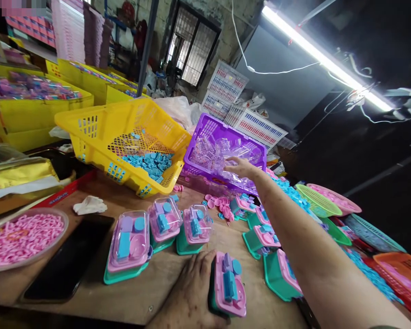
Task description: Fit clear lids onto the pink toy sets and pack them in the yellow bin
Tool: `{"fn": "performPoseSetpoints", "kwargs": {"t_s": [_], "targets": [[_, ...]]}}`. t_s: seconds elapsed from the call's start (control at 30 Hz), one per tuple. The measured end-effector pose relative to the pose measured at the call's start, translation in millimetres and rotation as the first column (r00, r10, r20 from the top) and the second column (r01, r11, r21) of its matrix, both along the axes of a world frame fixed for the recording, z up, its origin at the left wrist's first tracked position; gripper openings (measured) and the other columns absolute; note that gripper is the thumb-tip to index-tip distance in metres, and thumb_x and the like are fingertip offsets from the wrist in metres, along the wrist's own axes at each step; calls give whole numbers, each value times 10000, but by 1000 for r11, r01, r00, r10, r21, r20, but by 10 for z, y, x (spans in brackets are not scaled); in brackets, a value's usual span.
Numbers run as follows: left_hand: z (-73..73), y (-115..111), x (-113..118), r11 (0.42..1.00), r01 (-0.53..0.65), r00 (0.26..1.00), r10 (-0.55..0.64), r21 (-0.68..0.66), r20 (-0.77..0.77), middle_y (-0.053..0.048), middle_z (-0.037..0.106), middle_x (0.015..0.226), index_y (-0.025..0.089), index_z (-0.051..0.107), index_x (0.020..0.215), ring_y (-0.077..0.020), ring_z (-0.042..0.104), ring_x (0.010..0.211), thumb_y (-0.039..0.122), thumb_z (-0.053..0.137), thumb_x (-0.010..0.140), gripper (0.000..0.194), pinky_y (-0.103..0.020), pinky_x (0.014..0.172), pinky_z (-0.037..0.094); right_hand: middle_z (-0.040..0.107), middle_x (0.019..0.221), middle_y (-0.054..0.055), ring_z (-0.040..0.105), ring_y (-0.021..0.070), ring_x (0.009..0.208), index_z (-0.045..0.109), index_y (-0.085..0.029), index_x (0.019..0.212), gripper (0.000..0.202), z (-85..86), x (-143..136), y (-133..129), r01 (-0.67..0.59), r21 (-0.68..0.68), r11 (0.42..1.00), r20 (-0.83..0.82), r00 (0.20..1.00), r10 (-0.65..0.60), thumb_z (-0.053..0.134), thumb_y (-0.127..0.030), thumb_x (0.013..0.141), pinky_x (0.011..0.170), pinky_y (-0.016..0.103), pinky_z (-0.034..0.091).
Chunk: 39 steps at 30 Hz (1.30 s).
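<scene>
My left hand is wrapped against the left side of a pink and teal toy box with blue and purple parts on top and no clear lid. My right hand reaches over the purple basket, fingers spread above clear plastic lids; no lid shows in its grasp. Three toy boxes with clear lids stand left of centre, the largest one nearest me. Several unlidded boxes, one of them beside my right forearm, stand on the right.
A yellow basket holds blue pieces. At the left lie a black phone, a bowl of pink pieces and a crumpled white cloth. Loose pink pieces lie before the purple basket. Colored baskets line the right, including an orange one.
</scene>
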<state>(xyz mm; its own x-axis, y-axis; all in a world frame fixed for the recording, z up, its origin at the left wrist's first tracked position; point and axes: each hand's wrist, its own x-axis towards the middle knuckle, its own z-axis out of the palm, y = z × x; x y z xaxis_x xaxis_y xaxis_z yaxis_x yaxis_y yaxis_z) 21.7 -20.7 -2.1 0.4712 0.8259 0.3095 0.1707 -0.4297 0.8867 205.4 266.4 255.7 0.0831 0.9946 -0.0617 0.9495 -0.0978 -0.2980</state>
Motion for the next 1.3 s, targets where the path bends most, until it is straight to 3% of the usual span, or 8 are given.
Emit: {"fn": "performPoseSetpoints", "kwargs": {"t_s": [0.13,0.33,0.47,0.6,0.77,0.97,1.1,1.3], "targets": [[93,-8,-36,1000,20,1000,-20,-13,-6,-182,527,1665,263,384,1665,-476,482,1574,329,1027,600,1245,-681,1364,357,797,1367,146,793,395,1117,697,-333,1532,793,115,74,-40,-14,-91,996,-73,997,8,971,-457,798,975,617,673],[57,-21,-31,1000,18,997,-18,9,78,-161,572,1609,282,408,1639,-438,543,1530,236,1005,612,1189,-637,1339,422,598,1674,182,756,322,1316,453,-296,1742,733,199,239,-360,-39,115,993,-245,967,66,591,-480,1047,1162,507,599],[-4,-43,-13,999,2,991,2,-32,133,-163,536,1647,292,382,1662,-437,543,1554,212,1019,601,1240,-630,1328,460,687,1585,151,703,311,1435,352,-281,1787,875,-120,357,-1125,-200,150,968,-445,861,246,615,-556,999,1220,517,564],[-6,-62,-5,999,-15,991,20,-41,129,-186,520,1664,273,395,1658,-458,527,1578,194,1031,596,1240,-656,1336,451,573,1718,131,580,390,1575,438,-382,1735,1079,-601,411,-2087,-408,218,886,-564,689,456,869,-778,829,1285,624,490],[38,-63,-44,995,-68,991,60,67,121,-184,547,1644,272,349,1685,-444,521,1593,255,1049,654,1246,-655,1330,469,498,1758,103,437,349,1683,508,-402,1696,872,-788,302,-2813,-663,65,746,-358,682,638,910,-514,930,1368,596,394],[8,-51,-46,987,-62,994,49,147,94,-204,494,1679,255,273,1697,-430,478,1624,305,1061,690,1280,-650,1323,478,437,1749,118,412,354,1684,553,-358,1605,743,-802,59,-3036,-667,-8,745,-130,740,661,871,-388,935,1355,575,434],[-71,-55,13,974,-109,991,92,200,93,-230,500,1656,209,249,1691,-449,515,1592,309,1031,696,1269,-664,1308,486,642,1468,137,589,374,1495,621,-297,1381,523,-977,-134,-3090,-570,159,806,-56,810,584,861,-464,948,1242,600,539],[-49,-74,-6,974,-125,991,133,187,-31,-308,381,1758,190,142,1725,-507,392,1674,406,1095,650,1452,-703,1324,457,660,1514,148,687,347,1357,547,-281,1605,606,-1050,-84,-3126,-459,372,807,-42,860,509,699,-442,1041,1158,558,589]]}}
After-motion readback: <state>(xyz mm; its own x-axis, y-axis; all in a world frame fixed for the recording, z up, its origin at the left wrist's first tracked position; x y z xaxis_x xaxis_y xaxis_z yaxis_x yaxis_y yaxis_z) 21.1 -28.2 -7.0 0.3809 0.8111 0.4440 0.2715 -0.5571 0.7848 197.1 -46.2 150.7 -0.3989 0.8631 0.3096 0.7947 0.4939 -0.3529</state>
